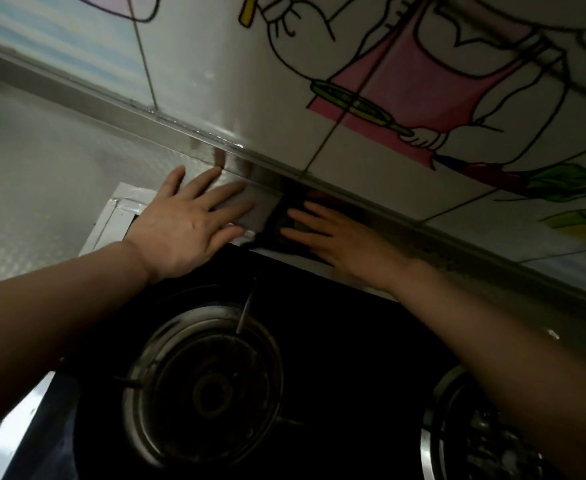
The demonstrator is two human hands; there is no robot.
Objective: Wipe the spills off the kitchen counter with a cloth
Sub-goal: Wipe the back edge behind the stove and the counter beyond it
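Pressing flat, the right hand (340, 237) is spread open-fingered on a dark cloth (284, 216); at its 9 o'clock the left hand (187, 223) is laid open on the table (42, 168).

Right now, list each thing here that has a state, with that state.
Left hand: open, flat on the counter strip behind the stove.
Right hand: fingers spread, pressing on a dark cloth.
Cloth: bunched against the wall edge, under the right hand.
Left burner: unlit, no pot.
Right burner: unlit, partly out of frame.
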